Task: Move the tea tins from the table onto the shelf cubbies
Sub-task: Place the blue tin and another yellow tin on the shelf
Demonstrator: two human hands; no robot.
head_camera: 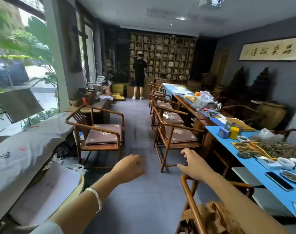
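Note:
A blue tea tin (223, 133) and a yellow tin (234, 132) stand side by side on the long table with the blue cloth (255, 163) at the right. A greenish tin (229, 124) stands just behind them. The shelf cubbies (162, 56) fill the far wall, most holding round tea cakes. My left hand (128, 168) hangs over the floor, fingers loosely curled, holding nothing. My right hand (192, 164) is held out over the aisle, fingers apart, empty, well short of the tins.
Wooden armchairs (170, 130) line the table's left side, one more (99, 130) across the aisle, another chair back (192, 205) right below my right arm. A person (139, 73) stands at the cubbies. Loose tea, bowls and a phone (279, 181) lie on the cloth.

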